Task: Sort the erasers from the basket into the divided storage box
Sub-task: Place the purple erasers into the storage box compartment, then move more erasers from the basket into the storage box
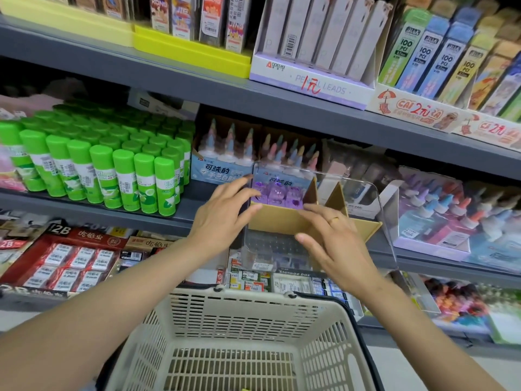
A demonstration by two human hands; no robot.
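Purple erasers (282, 194) fill the clear divided storage box's (363, 198) left compartment above the beige basket (239, 320).

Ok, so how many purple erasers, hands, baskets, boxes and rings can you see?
Purple erasers: 3 that show, in the box's left part
Hands: 2, the left hand and the right hand
Basket: 1
Box: 1
Ring: 1
Total: 8
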